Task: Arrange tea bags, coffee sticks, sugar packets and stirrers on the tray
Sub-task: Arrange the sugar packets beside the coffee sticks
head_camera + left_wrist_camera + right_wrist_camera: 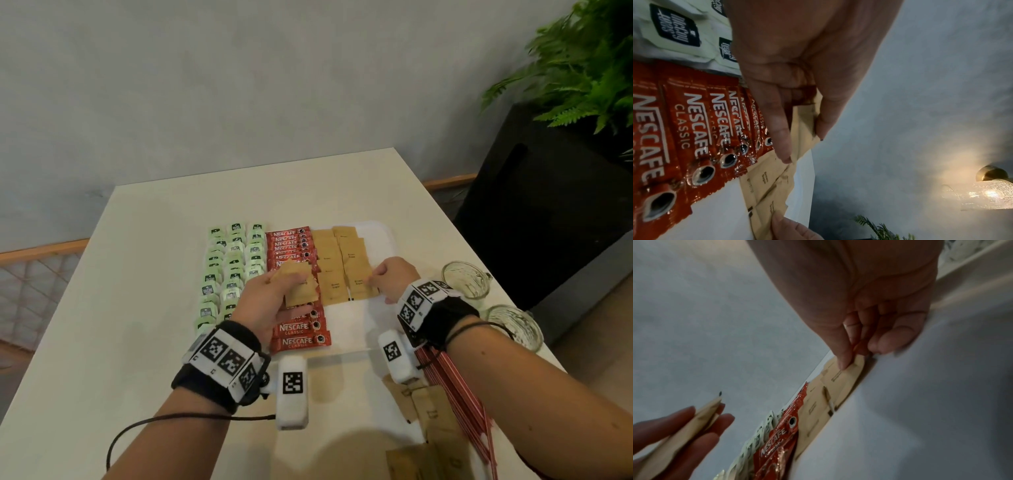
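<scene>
On the white tray [378, 229] lie three columns of green tea bags [233, 270], a column of red coffee sticks [297, 330] and two columns of brown sugar packets [330, 260]. My left hand [274, 294] hovers over the coffee sticks and grips a small stack of sugar packets [298, 288] between thumb and fingers [783, 142]. My right hand [376, 278] pinches the right edge of a sugar packet [359, 286] lying at the near end of the right column; the thumb [844, 360] presses its corner [858, 363]. Red-striped stirrers [459, 397] lie under my right forearm.
Two glass cups [466, 280] [515, 326] stand by the table's right edge. More loose brown packets [433, 414] lie on the table near me. A black planter [548, 205] with a fern [582, 65] stands to the right, beyond the table.
</scene>
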Action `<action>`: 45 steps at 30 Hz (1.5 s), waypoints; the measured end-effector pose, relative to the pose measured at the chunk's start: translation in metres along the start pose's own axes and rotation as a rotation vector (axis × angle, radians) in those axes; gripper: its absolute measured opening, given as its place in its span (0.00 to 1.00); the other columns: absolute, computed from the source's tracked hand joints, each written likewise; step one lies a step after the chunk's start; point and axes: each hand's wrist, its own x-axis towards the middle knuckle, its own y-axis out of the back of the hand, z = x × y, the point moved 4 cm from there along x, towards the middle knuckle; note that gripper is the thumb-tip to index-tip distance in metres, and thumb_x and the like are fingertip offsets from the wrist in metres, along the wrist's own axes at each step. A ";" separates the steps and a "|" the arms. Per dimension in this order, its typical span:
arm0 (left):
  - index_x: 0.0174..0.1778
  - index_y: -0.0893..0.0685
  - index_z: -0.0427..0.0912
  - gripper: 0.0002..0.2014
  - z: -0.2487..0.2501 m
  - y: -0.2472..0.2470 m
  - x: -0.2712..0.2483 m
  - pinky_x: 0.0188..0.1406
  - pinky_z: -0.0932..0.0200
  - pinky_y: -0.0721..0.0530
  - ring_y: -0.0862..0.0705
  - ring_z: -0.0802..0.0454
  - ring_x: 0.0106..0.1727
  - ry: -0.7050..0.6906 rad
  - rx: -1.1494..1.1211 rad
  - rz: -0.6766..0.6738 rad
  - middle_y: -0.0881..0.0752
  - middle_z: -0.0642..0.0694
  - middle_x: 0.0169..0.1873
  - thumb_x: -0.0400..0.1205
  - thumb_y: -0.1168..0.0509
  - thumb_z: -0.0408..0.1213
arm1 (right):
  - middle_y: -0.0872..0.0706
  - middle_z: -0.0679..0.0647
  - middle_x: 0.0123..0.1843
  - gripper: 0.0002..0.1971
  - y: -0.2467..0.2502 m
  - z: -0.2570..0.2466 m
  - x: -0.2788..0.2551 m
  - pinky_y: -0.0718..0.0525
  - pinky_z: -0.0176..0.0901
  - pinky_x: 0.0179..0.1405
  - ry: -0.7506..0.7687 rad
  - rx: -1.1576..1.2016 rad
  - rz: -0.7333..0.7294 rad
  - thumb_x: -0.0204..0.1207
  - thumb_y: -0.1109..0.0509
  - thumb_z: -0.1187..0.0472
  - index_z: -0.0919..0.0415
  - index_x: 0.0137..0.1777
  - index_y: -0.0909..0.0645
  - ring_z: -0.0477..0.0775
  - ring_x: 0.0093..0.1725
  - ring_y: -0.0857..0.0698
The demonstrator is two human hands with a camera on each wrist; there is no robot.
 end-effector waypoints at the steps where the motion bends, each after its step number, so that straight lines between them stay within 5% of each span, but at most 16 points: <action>1: 0.59 0.15 0.37 0.11 0.000 0.000 0.000 0.37 0.54 0.08 0.07 0.44 0.47 0.007 0.002 -0.005 0.07 0.40 0.46 0.82 0.30 0.34 | 0.18 0.55 0.43 0.08 0.000 0.000 0.001 0.12 0.50 0.50 0.003 -0.014 -0.001 0.77 0.27 0.62 0.58 0.38 0.20 0.57 0.44 0.17; 9: 0.65 0.21 0.34 0.13 -0.006 -0.019 -0.004 0.34 0.57 0.10 0.09 0.40 0.50 0.093 -0.188 -0.029 0.13 0.32 0.55 0.85 0.37 0.33 | 0.15 0.60 0.38 0.16 0.005 0.005 -0.004 0.13 0.61 0.51 0.082 0.114 0.050 0.79 0.31 0.50 0.60 0.34 0.22 0.59 0.36 0.16; 12: 0.63 0.20 0.32 0.12 -0.009 -0.031 -0.006 0.34 0.57 0.09 0.09 0.43 0.46 0.084 -0.184 -0.042 0.11 0.35 0.50 0.84 0.35 0.28 | 0.12 0.56 0.43 0.16 0.005 0.000 -0.022 0.13 0.54 0.45 0.148 0.326 0.033 0.82 0.35 0.47 0.60 0.43 0.20 0.56 0.39 0.15; 16: 0.62 0.18 0.32 0.12 -0.014 -0.044 -0.014 0.35 0.58 0.09 0.08 0.47 0.41 -0.004 -0.154 -0.039 0.08 0.38 0.45 0.83 0.33 0.26 | 0.13 0.55 0.43 0.15 -0.004 -0.014 -0.057 0.15 0.43 0.37 0.265 0.513 -0.210 0.80 0.30 0.50 0.63 0.53 0.16 0.49 0.34 0.16; 20: 0.60 0.15 0.40 0.11 -0.024 -0.051 -0.031 0.47 0.52 0.08 0.10 0.53 0.38 -0.103 0.035 -0.060 0.08 0.46 0.41 0.82 0.31 0.29 | 0.15 0.55 0.41 0.05 -0.004 -0.008 -0.075 0.13 0.43 0.33 0.311 0.518 -0.263 0.77 0.26 0.63 0.61 0.47 0.19 0.49 0.33 0.16; 23: 0.59 0.15 0.42 0.09 -0.026 -0.051 -0.040 0.48 0.51 0.09 0.09 0.48 0.44 -0.122 0.145 -0.073 0.08 0.43 0.46 0.84 0.32 0.32 | 0.16 0.57 0.43 0.04 0.006 -0.001 -0.082 0.11 0.44 0.31 0.299 0.526 -0.254 0.79 0.28 0.65 0.64 0.50 0.18 0.49 0.32 0.17; 30: 0.59 0.15 0.40 0.09 0.004 -0.038 -0.055 0.46 0.51 0.08 0.07 0.46 0.46 -0.177 0.235 -0.059 0.09 0.39 0.53 0.86 0.36 0.36 | 0.16 0.57 0.45 0.08 0.033 -0.010 -0.096 0.09 0.54 0.44 0.433 0.238 -0.133 0.75 0.26 0.63 0.60 0.40 0.24 0.53 0.43 0.14; 36: 0.54 0.14 0.43 0.06 0.023 -0.038 -0.064 0.44 0.51 0.08 0.08 0.43 0.46 -0.229 0.400 -0.166 0.09 0.40 0.51 0.86 0.36 0.35 | 0.13 0.67 0.50 0.07 0.032 -0.029 -0.110 0.10 0.43 0.34 0.459 0.175 -0.180 0.76 0.29 0.67 0.68 0.48 0.24 0.54 0.45 0.11; 41: 0.59 0.14 0.37 0.12 0.020 -0.035 -0.065 0.49 0.49 0.08 0.08 0.45 0.48 -0.201 0.411 -0.290 0.08 0.39 0.49 0.83 0.31 0.39 | 0.10 0.57 0.45 0.07 0.027 -0.040 -0.110 0.11 0.43 0.40 0.450 0.135 -0.183 0.74 0.24 0.64 0.62 0.51 0.15 0.57 0.45 0.10; 45: 0.60 0.14 0.33 0.13 0.018 -0.027 -0.060 0.36 0.60 0.09 0.08 0.48 0.41 -0.221 0.352 -0.273 0.09 0.36 0.48 0.82 0.29 0.35 | 0.10 0.59 0.44 0.18 0.017 -0.044 -0.104 0.13 0.38 0.33 0.386 0.273 -0.104 0.70 0.20 0.63 0.65 0.59 0.17 0.57 0.38 0.13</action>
